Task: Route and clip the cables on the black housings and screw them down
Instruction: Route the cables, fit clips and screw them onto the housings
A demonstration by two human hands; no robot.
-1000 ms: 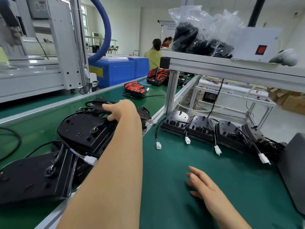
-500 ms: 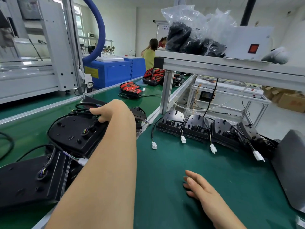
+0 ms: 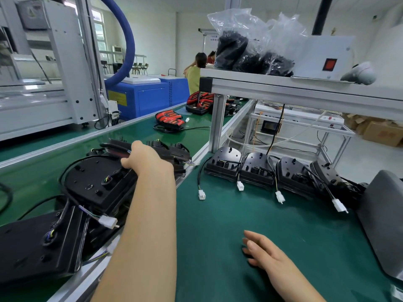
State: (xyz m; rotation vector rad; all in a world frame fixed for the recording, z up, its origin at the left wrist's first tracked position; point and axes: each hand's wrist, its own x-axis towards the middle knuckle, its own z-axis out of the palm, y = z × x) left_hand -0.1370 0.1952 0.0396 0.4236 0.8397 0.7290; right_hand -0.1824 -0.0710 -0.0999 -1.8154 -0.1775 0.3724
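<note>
— What sits at the left of the frame?
— The belt [image 3: 32, 171], with a pile [image 3: 98, 184] of black housings on it. A white plug [image 3: 108, 221] dangles off the near one.
— And your left hand?
— My left hand [image 3: 148, 162] reaches over that pile, left of centre, fingers curled round the edge of a far housing [image 3: 117, 149] with red showing. How far they wrap under it I cannot tell, because the back of my hand hides that.
— How do you lift it well?
— I'd say hold it by the body only, and raise it clear of the pile before bringing it across, so nothing snags.
— Across to where?
— The mat [image 3: 218, 236], lower centre, I judge, in front of the row [image 3: 257, 171] of four housings under the shelf [image 3: 305, 88], their cables [image 3: 199, 177] trailing toward me.
— Right hand?
— My right hand [image 3: 268, 256], lower right, lies on the mat, fingers loosely straight, holding nothing, free to steady the housing
</note>
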